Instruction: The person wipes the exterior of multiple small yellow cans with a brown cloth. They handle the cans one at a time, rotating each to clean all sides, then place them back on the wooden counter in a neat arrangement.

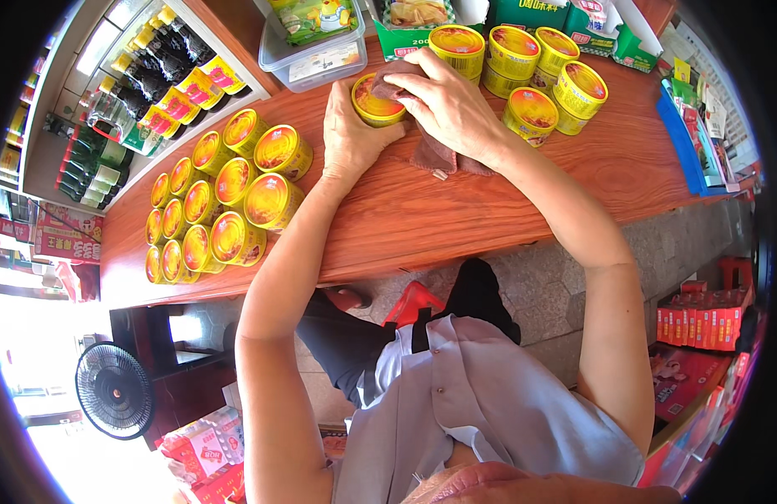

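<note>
A reddish-brown wooden counter (355,235) runs across the scene from left to right, with a grey tiled floor (565,294) on its near side. A person in a grey top (489,395) is at the counter's near edge, both arms reaching over it. At the far left stands a pale shelf (37,109) with dark bottles (153,92) in rows; at the near left is a black fan (115,391).

On the left part of the counter, yellow tins (233,181) with orange-and-yellow lids stand close together in slanting rows. Farther right is a smaller group of similar tins (514,55), some stacked. A blue tray (680,147) lies at the right end, and a clear plastic container (346,76) sits at the far side, left of the middle.

The left hand (352,141) is curled around the side of one tin (376,107) near the counter's far middle, between the two groups, fingers on its left and thumb at its near right. The right hand (445,105) bunches a brown cloth (434,151) under bent fingers, pressing part of it onto that tin's lid; the rest trails toward the near side.
</note>
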`<act>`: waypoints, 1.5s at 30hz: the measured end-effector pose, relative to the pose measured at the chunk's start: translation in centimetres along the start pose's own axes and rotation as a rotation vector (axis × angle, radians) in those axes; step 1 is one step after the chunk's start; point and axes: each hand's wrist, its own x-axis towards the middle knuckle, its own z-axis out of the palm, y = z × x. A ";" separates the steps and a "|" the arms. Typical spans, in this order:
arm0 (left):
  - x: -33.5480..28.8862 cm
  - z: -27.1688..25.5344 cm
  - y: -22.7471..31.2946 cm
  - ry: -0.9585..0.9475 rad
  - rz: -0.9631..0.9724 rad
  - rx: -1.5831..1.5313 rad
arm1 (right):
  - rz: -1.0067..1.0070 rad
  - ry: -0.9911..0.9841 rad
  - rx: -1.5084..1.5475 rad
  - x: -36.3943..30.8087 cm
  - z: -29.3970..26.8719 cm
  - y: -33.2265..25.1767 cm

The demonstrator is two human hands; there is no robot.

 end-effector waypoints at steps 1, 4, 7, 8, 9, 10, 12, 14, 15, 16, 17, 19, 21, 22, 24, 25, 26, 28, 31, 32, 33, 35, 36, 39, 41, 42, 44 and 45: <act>0.0 0.1 0.5 0.055 0.124 -0.043 | -0.010 0.014 -0.030 -0.1 0.1 0.1; 0.2 -1.2 1.9 0.257 0.291 0.171 | 0.050 -0.047 -0.105 0.3 -0.8 -0.8; 0.7 -1.9 1.7 0.311 0.342 0.159 | 0.004 -0.071 -0.073 0.2 -1.4 -2.0; 0.7 -2.0 1.6 0.305 0.369 0.188 | -0.037 -0.063 -0.046 0.2 -1.5 -2.4; 0.8 -2.0 1.4 0.273 0.380 0.176 | -0.078 -0.050 0.017 0.1 -1.8 -2.9; 0.7 -1.9 1.3 0.239 0.389 0.164 | -0.136 0.013 0.022 0.1 -1.8 -3.3; 0.5 -1.7 1.5 0.228 0.469 0.147 | -0.162 0.040 0.047 0.3 -1.9 -3.3; 0.2 -1.7 2.5 0.187 0.516 0.120 | -0.202 0.127 -0.050 0.6 -2.2 -2.7; 0.1 -1.6 2.8 0.205 0.516 0.133 | -0.221 0.170 -0.100 0.7 -2.3 -2.5; -0.2 -2.0 3.2 0.210 0.513 0.155 | -0.192 0.182 -0.144 0.8 -2.4 -2.6; -0.1 -2.1 3.1 0.224 0.535 0.159 | -0.162 0.193 -0.189 0.8 -2.6 -2.7; 0.1 -2.4 3.1 0.256 0.576 0.196 | -0.105 0.210 -0.282 0.8 -2.4 -2.7; 0.2 -2.8 3.3 0.292 0.612 0.264 | -0.019 0.124 -0.284 0.6 -2.7 -3.1; 0.4 -3.0 3.1 0.323 0.611 0.273 | 0.023 0.082 -0.283 0.5 -3.0 -3.4; 0.8 -3.5 2.7 0.386 0.608 0.292 | 0.050 0.000 -0.207 0.5 -3.7 -4.3; 1.0 -3.5 2.8 0.423 0.588 0.319 | 0.067 -0.038 -0.171 0.5 -4.0 -4.5; 1.0 -3.4 3.0 0.392 0.432 0.100 | 0.034 -0.009 -0.086 0.6 -4.2 -4.5; 0.6 -3.2 3.5 0.316 0.109 -0.325 | -0.035 0.049 0.087 0.8 -4.5 -4.4; 0.9 -4.0 2.9 0.048 -0.321 -0.994 | -0.034 0.120 0.090 0.5 -4.0 -4.1; 0.8 -4.5 3.2 -0.099 -0.402 -1.171 | -0.059 0.175 0.068 0.5 -3.6 -3.7; 0.8 -4.2 3.2 -0.150 -0.379 -1.160 | -0.083 0.210 0.064 0.5 -3.1 -3.3; 0.3 -3.4 2.7 -0.230 -0.332 -1.141 | -0.149 0.266 0.065 0.8 -2.1 -2.6; 0.1 -3.1 2.7 -0.257 -0.318 -1.170 | -0.165 0.276 0.079 1.0 -2.1 -2.4; -0.1 -2.7 1.8 -0.353 -0.248 -1.183 | -0.139 0.261 0.188 1.2 -2.6 -2.8; 0.6 -3.4 0.6 -0.437 -0.163 -1.083 | -0.090 0.256 0.359 1.4 -2.8 -3.0; 0.6 -3.5 0.2 -0.450 -0.143 -1.098 | -0.065 0.253 0.444 1.4 -2.9 -3.1; 0.8 -3.9 0.6 -0.482 -0.103 -1.127 | 0.002 0.280 0.511 1.5 -2.5 -2.5; 0.5 -4.0 1.1 -0.461 -0.143 -1.084 | 0.050 0.262 0.529 1.4 -2.7 -2.3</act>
